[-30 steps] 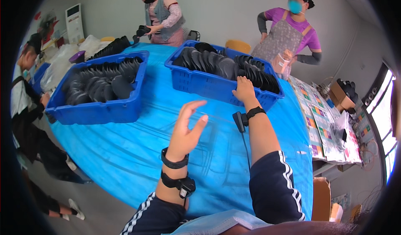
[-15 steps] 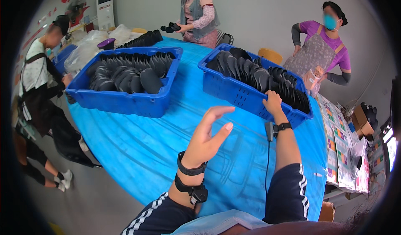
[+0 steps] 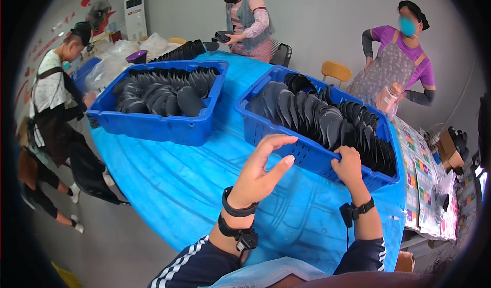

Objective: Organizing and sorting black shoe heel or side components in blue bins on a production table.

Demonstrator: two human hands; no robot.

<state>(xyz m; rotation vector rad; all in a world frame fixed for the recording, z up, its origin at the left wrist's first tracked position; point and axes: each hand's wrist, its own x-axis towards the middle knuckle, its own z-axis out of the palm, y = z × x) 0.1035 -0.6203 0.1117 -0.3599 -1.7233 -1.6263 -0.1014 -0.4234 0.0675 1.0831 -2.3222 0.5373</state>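
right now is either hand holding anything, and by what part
The right hand grips the near rim of the blue plastic crate filled with dark shoe insoles. The left hand hovers open before it, holding nothing.

The person wears a dark navy jacket with white stripes running down each sleeve. The left hand point(image 3: 258, 173) is bare, and its wrist carries two black bands, the lower one bearing a small black device. The right hand point(image 3: 349, 166) is bare too, with one black strap and a small black box at the wrist.
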